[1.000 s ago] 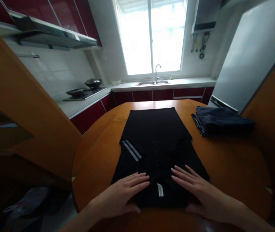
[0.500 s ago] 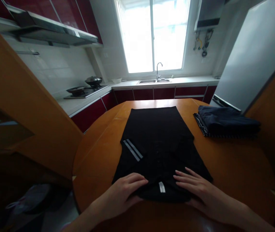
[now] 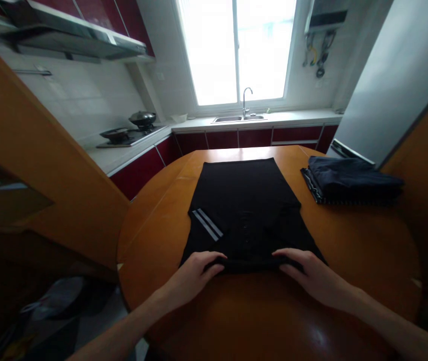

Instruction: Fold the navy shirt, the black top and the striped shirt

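Note:
A black shirt point(image 3: 246, 205) with two white stripes on one sleeve lies folded lengthwise on a round wooden table point(image 3: 349, 250). My left hand point(image 3: 195, 273) grips the shirt's near edge on the left, fingers curled around the fabric. On the right side my right hand point(image 3: 309, 273) holds the same near edge, fingers curled over it. The edge is bunched and lifted a little between the two hands.
A folded dark garment stack point(image 3: 349, 183) sits at the table's far right. Behind the table run a counter with a sink point(image 3: 238, 119), a stove with pans point(image 3: 127, 133) and a window. A grey fridge point(image 3: 390, 85) stands to the right, a wooden panel point(image 3: 22, 165) to the left.
Both hands went from lying flat on the collar end to gripping it. They have pushed the near edge away from me, so the white label is hidden now.

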Demonstrator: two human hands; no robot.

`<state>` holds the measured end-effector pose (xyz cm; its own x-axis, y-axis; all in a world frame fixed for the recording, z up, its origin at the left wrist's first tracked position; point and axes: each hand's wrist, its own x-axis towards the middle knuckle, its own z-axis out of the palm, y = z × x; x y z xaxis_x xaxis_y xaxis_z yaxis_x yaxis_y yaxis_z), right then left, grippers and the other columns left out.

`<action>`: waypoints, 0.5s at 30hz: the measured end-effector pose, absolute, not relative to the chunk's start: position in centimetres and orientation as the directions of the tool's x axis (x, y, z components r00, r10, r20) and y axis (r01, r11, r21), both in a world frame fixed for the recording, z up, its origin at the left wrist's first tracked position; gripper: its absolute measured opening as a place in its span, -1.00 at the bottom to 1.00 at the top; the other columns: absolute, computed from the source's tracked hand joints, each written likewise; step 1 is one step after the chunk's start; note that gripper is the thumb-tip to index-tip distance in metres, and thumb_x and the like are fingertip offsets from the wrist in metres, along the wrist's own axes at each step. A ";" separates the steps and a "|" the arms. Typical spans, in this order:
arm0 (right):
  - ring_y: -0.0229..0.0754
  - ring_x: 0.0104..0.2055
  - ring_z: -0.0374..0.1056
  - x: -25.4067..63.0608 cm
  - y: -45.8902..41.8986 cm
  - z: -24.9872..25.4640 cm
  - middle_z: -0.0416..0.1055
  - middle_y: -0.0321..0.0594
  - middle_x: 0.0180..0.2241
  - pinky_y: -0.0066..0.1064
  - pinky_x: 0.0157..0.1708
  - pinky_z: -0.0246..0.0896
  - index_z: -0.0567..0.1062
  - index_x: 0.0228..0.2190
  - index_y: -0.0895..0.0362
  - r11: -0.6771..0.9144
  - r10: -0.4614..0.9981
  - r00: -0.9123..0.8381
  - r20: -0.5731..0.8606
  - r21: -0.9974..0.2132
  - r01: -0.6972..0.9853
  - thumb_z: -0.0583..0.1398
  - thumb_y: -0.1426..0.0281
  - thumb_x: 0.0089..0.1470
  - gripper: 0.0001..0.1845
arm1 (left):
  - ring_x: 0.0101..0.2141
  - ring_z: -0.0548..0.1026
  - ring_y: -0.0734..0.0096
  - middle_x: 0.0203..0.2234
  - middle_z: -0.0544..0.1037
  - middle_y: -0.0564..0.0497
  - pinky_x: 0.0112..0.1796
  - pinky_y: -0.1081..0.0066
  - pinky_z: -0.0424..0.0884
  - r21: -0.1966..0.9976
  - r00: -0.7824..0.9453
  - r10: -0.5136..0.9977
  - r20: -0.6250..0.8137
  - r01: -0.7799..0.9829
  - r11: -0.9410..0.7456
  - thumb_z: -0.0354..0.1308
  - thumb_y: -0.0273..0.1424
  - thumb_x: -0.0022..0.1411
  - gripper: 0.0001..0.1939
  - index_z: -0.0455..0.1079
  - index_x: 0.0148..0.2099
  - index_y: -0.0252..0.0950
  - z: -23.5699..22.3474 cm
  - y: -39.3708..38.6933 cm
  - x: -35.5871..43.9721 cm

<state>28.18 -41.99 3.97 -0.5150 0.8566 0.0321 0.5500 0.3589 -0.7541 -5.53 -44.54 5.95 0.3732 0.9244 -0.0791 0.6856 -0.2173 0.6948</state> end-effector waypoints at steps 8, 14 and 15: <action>0.03 -0.02 0.49 26.8 -40.0 2.6 0.56 -0.08 -0.04 -0.14 0.00 0.38 0.47 0.08 0.13 0.300 0.932 -0.349 0.101 -0.756 0.582 0.07 0.25 0.28 -0.58 | -0.38 0.50 0.38 -0.40 0.59 0.05 -0.35 0.46 0.37 0.691 0.277 0.959 -0.061 0.705 -0.160 0.00 -0.21 0.39 -0.66 0.52 -0.21 -0.30 4.9 -42.0 -4.9; -0.04 -0.35 0.51 26.5 -39.5 1.1 0.55 -0.21 -0.38 -0.24 -0.31 0.36 0.40 0.15 0.11 0.331 0.943 -0.289 0.164 -0.564 0.756 0.06 0.26 0.29 -0.55 | -0.25 0.61 0.24 -0.23 0.65 -0.05 -0.18 0.35 0.47 0.630 0.166 0.986 0.012 0.765 -0.136 0.05 -0.22 0.38 -0.61 0.46 0.12 -0.28 3.8 -41.5 -4.5; -0.05 -0.35 0.50 26.6 -39.4 1.0 0.53 -0.22 -0.39 -0.25 -0.32 0.35 0.40 0.14 0.11 0.347 0.938 -0.292 0.188 -0.531 0.773 0.06 0.27 0.29 -0.56 | -0.26 0.61 0.22 -0.24 0.65 -0.06 -0.18 0.33 0.48 0.595 0.151 0.988 0.021 0.792 -0.134 0.05 -0.21 0.39 -0.59 0.43 0.16 -0.29 3.7 -41.6 -4.5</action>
<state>26.57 -39.45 0.98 -0.2916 0.9379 0.1878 0.7733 0.3467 -0.5309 -4.51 -41.57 3.69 0.1514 0.9882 0.0213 0.7921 -0.1342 0.5954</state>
